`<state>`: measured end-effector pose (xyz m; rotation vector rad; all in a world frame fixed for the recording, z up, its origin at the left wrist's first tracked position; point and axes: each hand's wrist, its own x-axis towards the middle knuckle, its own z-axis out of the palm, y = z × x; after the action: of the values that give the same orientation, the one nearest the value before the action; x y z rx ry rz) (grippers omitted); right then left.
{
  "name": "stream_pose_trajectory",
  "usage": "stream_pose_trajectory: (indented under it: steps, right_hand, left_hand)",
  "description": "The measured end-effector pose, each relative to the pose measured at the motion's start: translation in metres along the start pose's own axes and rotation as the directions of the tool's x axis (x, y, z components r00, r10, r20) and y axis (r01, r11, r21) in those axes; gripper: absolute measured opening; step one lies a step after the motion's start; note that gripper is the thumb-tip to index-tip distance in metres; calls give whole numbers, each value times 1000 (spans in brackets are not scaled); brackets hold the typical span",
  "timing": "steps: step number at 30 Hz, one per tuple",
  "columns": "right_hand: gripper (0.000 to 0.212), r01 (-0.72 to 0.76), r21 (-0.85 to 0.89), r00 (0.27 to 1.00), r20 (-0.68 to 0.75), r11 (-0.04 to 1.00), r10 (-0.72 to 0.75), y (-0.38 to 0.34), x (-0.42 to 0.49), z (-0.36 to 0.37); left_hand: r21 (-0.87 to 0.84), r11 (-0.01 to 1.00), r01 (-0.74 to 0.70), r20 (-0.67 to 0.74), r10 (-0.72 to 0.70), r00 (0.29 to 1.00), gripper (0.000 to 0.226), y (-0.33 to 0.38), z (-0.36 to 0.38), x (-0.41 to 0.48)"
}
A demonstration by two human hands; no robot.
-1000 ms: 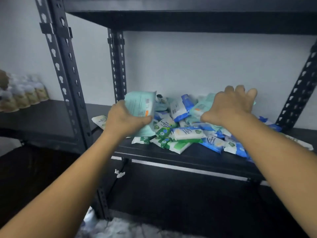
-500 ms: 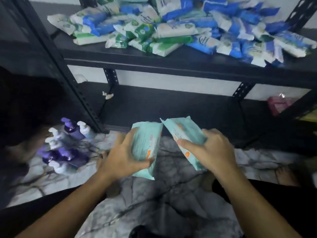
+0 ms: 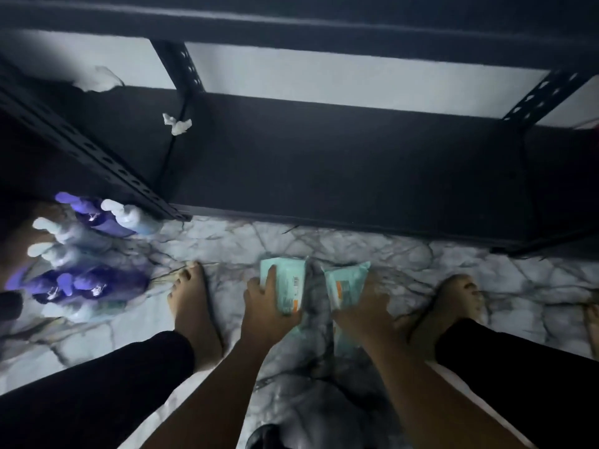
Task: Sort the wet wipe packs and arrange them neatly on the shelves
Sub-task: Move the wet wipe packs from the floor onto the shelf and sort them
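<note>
Left hand [image 3: 265, 311], right hand [image 3: 363, 311]: fingers each gripping one pale-teal plastic wet wipe pack [image 3: 287, 285] [image 3: 346, 283], before black metal bottom shelf [image 3: 340, 170].

Looking down, I see both forearms bare, no sleeves, watch or rings on the left hand [image 3: 269, 314] or right hand [image 3: 361, 314]. Black trousers [image 3: 97, 393] cover both legs to the ankle. Both feet [image 3: 191, 306] are bare, without shoes or socks.
</note>
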<state>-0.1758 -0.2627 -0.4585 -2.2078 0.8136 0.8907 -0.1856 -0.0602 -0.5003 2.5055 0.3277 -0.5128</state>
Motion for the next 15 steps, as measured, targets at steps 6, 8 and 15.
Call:
stream_pose_trajectory:
  steps: [6,8,15]
  right_hand:
    - [114,86,-210,995,-30,974,-94,14,27,34]
    - [115,88,-200,996,-15,976,-93,17,29,37]
    - [104,69,-218,994,-63,974,-85,-4,10,11]
  left_hand:
    - [144,990,-7,45,1,999,110,-13,29,16]
    - [171,985,12,73,-25,997,113,-10,26,17]
    - [178,984,-13,129,-10,992,95,5,-13,4]
